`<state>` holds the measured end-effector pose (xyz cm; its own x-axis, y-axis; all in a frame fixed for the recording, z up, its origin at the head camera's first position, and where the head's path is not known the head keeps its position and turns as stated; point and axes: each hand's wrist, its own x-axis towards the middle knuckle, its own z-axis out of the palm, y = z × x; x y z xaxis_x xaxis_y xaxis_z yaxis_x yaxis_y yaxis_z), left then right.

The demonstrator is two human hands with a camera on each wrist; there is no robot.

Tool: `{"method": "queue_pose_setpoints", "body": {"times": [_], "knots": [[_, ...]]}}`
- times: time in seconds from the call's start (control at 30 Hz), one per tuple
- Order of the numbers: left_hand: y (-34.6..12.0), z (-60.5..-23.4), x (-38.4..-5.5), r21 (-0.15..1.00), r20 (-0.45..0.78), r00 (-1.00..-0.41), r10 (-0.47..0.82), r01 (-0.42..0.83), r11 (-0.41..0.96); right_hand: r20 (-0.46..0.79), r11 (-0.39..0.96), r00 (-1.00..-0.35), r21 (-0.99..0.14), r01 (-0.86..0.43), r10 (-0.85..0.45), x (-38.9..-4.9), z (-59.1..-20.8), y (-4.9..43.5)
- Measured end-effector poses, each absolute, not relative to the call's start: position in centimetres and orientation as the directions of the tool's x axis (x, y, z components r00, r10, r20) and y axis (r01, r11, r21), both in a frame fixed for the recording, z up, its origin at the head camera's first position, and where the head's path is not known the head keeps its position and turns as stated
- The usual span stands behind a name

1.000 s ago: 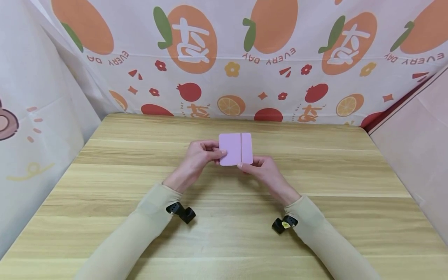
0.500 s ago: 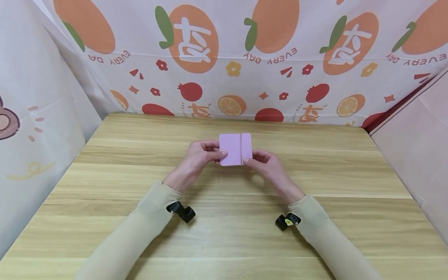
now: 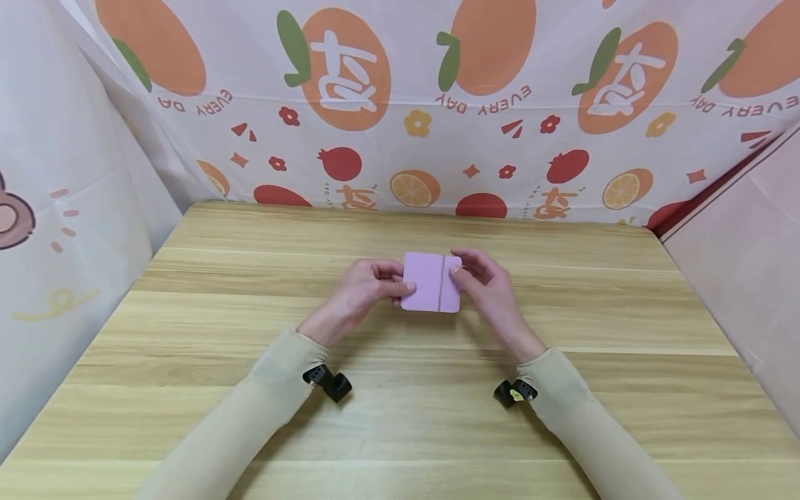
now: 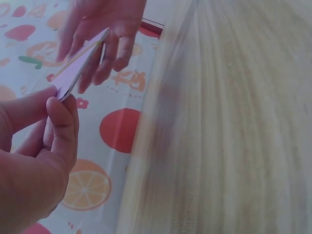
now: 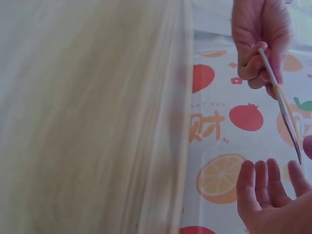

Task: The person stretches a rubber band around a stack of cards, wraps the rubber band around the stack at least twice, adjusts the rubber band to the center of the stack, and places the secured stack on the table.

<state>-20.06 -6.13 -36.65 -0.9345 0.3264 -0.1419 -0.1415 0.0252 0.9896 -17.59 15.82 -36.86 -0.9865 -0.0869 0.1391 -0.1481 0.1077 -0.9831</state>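
Note:
A small pink notebook (image 3: 422,281) with a thin brownish elastic band (image 3: 442,292) near its right side is held up over the table. My left hand (image 3: 355,295) pinches its left edge, thumb on the cover and fingers curled behind. My right hand (image 3: 496,295) is at the opposite edge, its thumb overlapping the cover's upper right part. In the right wrist view the right fingers (image 5: 261,180) are extended and spread, with the notebook (image 5: 287,114) seen edge-on between index fingertip and thumb. Its closed page edges show in the left wrist view.
A wood-grain table (image 3: 400,430) lies under both forearms. A white curtain (image 3: 387,146) with fruit prints hangs along the table's far edge, and a pale panel (image 3: 744,278) borders the right side. Black camera straps sit on both wrists.
The notebook has come slightly nearer and to the right, turning a little clockwise. My right hand's thumb has slid from the bottom edge up to the upper right side.

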Motion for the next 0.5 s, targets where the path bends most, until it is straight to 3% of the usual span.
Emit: {"method": "queue_pose_setpoints", "body": {"times": [0.2, 0.5], "knots": [[-5.9, -37.0, -19.9, 0.99, -0.14, -0.924, 0.355, -0.132, 0.049, 0.213, 0.158, -0.975, -0.962, -0.221, -0.066, -16.6, -35.2, 15.4], [-6.1, -36.9, -19.9, 0.991, -0.12, -0.9, 0.419, -0.084, 0.103, 0.157, 0.199, -0.983, -0.965, -0.174, -0.096, -16.5, -34.4, 15.4]]}}
